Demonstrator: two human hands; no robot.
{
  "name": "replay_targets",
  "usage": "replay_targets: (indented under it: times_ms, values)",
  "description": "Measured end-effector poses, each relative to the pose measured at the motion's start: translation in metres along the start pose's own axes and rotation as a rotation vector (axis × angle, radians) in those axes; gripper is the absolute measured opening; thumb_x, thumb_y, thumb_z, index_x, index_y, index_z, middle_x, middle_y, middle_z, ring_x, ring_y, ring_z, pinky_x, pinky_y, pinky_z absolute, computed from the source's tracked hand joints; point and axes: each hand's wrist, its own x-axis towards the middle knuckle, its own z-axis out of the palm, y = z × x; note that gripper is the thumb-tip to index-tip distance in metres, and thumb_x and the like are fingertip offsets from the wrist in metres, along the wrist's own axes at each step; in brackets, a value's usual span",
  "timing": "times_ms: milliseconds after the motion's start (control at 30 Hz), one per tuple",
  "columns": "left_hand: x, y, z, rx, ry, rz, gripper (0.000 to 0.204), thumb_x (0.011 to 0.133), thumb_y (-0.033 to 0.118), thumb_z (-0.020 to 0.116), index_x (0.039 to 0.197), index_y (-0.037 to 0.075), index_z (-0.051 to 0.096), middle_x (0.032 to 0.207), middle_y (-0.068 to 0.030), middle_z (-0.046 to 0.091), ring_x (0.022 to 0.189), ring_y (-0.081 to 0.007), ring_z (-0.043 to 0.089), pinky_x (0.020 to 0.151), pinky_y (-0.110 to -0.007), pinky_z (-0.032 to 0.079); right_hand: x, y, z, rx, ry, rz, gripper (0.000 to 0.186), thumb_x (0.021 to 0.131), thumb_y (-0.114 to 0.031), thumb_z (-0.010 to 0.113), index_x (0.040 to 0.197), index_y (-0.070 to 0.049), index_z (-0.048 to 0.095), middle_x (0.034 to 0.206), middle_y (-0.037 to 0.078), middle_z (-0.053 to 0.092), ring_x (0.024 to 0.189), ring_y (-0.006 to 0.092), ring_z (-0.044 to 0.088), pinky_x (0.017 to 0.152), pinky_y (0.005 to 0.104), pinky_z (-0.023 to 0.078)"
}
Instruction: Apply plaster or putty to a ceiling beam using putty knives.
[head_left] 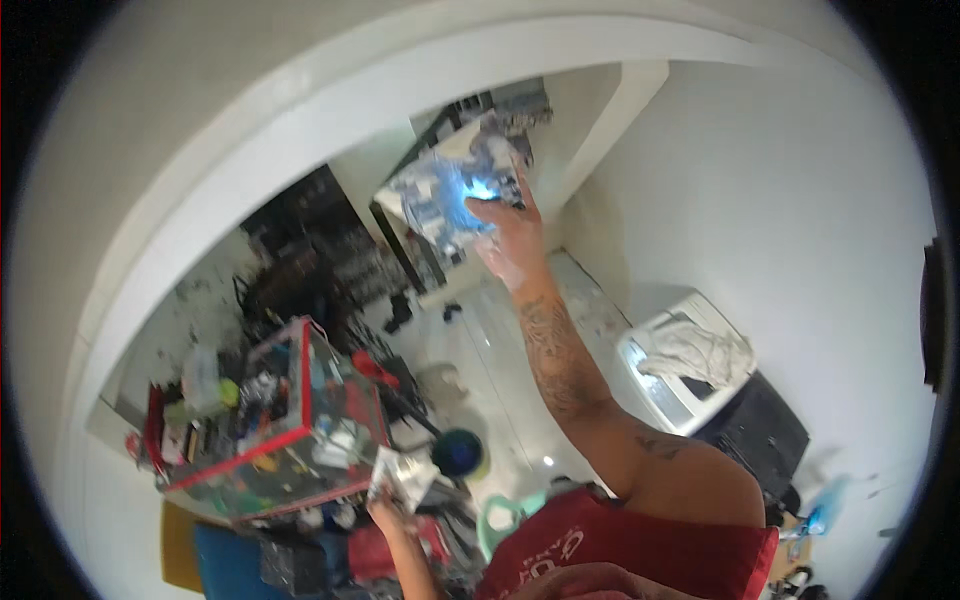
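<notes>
The right hand (515, 225) reaches far up at the end of a raised, tattooed arm, its thumb spread away from the fingers, in front of a patterned white and blue-grey cover (428, 195). A bright blue glow (480, 188) sits beside the thumb; I cannot tell whether this hand grips or touches anything. The left hand (383, 508), low beside the red-edged glass display case (302, 385), seems closed on the lower edge of a crumpled white sheet (408, 478), though blur hides the fingers. The sheet lies close to a dark blue bucket (457, 453); a loose hold could let it drop into or beside that, and a sideways swing could catch it on the case. With the right arm stretched so far, balance may suffer, and the glare could hide a poor grip or a misplaced finger.
</notes>
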Motion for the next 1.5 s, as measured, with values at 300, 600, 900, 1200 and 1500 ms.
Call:
replay_targets:
  times_ms: [300, 600, 900, 1200, 1500]
  values:
    - [0.011, -0.009, -0.007, -0.018, -0.019, -0.025, 0.034, 0.065, 0.001, 0.042, 0.097, -0.007, 0.050, 0.090, -0.0118, 0.054, 0.079, -0.0239, 0.054, 0.071, -0.035, 0.045, 0.156, 0.005, 0.041, 0.870, 0.621, 0.133, 0.065, 0.066, 0.006, 0.044, 0.125, 0.002, 0.016, 0.118, 0.018, 0.029, 0.107, 0.0235, 0.032, 0.094, 0.0298, 0.022]
    - [0.021, -0.021, -0.010, -0.063, -0.068, -0.084, 0.031, 0.071, 0.002, 0.043, 0.099, -0.007, 0.050, 0.089, -0.0126, 0.055, 0.079, -0.0238, 0.055, 0.070, -0.034, 0.046, 0.202, -0.002, 0.070, 0.385, 0.849, -0.029, 0.068, 0.069, 0.004, 0.042, 0.123, 0.012, 0.002, 0.127, 0.029, 0.013, 0.121, 0.0317, 0.013, 0.099, 0.0310, 0.005]
    - [0.018, -0.036, -0.046, 0.298, -0.126, 0.154, 0.032, 0.072, 0.005, 0.045, 0.100, -0.009, 0.048, 0.086, -0.0126, 0.055, 0.075, -0.0232, 0.056, 0.068, -0.034, 0.048, 0.218, -0.033, 0.079, 0.290, 0.865, 0.054, 0.060, 0.067, 0.009, 0.041, 0.120, 0.010, 0.014, 0.115, 0.031, 0.025, 0.107, 0.0414, 0.031, 0.093, 0.0417, 0.024]
    - [0.018, -0.045, -0.054, 0.393, -0.113, 0.189, 0.033, 0.073, 0.007, 0.042, 0.100, -0.010, 0.047, 0.090, -0.0147, 0.054, 0.078, -0.0250, 0.057, 0.067, -0.036, 0.048, 0.227, -0.039, 0.091, 0.268, 0.890, 0.125, 0.055, 0.069, 0.004, 0.045, 0.115, 0.019, 0.016, 0.111, 0.036, 0.027, 0.105, 0.0453, 0.032, 0.091, 0.0441, 0.028]
    - [0.011, -0.031, -0.043, 0.054, -0.054, -0.062, 0.029, 0.078, 0.010, 0.043, 0.099, -0.009, 0.049, 0.087, -0.0124, 0.055, 0.076, -0.0224, 0.056, 0.061, -0.032, 0.048, 0.227, -0.036, 0.130, -0.319, 0.639, 0.264, 0.061, 0.068, 0.000, 0.048, 0.118, 0.016, 0.017, 0.114, 0.037, 0.028, 0.108, 0.0417, 0.032, 0.092, 0.0420, 0.028]
